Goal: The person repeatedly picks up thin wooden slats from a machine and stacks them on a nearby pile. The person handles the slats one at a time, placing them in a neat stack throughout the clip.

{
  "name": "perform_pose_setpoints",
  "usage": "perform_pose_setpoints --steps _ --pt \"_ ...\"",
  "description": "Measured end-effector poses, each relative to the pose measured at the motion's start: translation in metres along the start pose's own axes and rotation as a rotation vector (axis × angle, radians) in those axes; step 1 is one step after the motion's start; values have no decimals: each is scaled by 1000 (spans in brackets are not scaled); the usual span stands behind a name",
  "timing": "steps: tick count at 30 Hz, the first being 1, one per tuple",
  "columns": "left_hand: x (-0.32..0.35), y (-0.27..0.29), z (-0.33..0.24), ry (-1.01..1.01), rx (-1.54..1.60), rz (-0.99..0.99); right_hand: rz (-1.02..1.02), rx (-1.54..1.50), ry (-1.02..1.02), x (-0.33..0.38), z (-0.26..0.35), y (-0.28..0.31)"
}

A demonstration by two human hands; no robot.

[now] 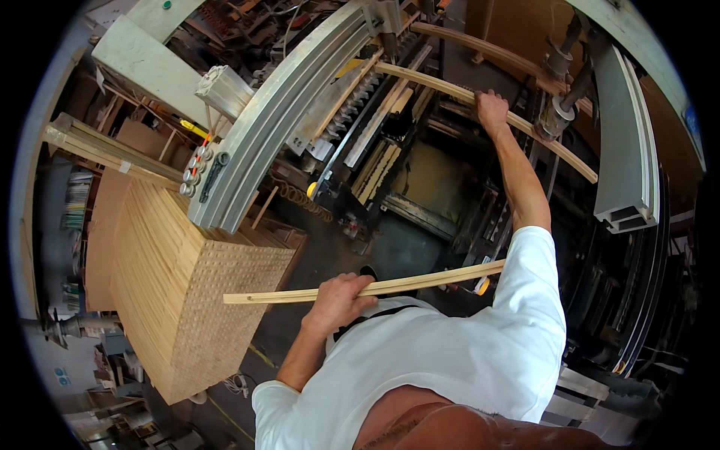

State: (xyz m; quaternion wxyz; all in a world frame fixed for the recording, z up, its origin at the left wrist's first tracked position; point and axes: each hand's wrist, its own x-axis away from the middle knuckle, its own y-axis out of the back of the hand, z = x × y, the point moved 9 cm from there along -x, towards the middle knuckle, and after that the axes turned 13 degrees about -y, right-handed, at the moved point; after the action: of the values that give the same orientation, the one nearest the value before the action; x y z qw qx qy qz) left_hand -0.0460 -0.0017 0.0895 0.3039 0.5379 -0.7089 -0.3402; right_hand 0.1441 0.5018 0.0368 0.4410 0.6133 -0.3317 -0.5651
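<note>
My left hand [339, 304] is closed around a long, pale wooden strip [420, 282] held crosswise in front of my body. A groove shows near that strip's left end; its right end disappears behind my right sleeve. Farther off, my right arm reaches over a machine, and my right hand [491, 111] grips a second wooden strip [555, 142]. That strip spans the machine frame [420, 217], its far-left end by a metal clamp head [388, 30]. A metal cylinder [556, 116] stands close behind its right part.
At left stands a large stack of wooden strips [225, 300], their ends facing me. A grey metal beam [277, 105] with push buttons [196, 169] overhangs it. Another beam [630, 142] rises at right. Another wooden strip [480, 43] lies across the machine's far side.
</note>
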Motion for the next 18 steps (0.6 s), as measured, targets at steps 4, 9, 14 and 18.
perform_pose_setpoints --steps 4,9,14,18 --pt "12 17 -3 45 8 10 20 -13 -29 -1 -3 -1" --pt "47 47 1 151 -4 -67 43 7 -29 0 -2 -1" --pt "104 83 8 324 71 -210 105 3 -43 -5 -6 -5" --pt "171 108 19 521 227 -365 116 -16 -76 -7 -7 -7"
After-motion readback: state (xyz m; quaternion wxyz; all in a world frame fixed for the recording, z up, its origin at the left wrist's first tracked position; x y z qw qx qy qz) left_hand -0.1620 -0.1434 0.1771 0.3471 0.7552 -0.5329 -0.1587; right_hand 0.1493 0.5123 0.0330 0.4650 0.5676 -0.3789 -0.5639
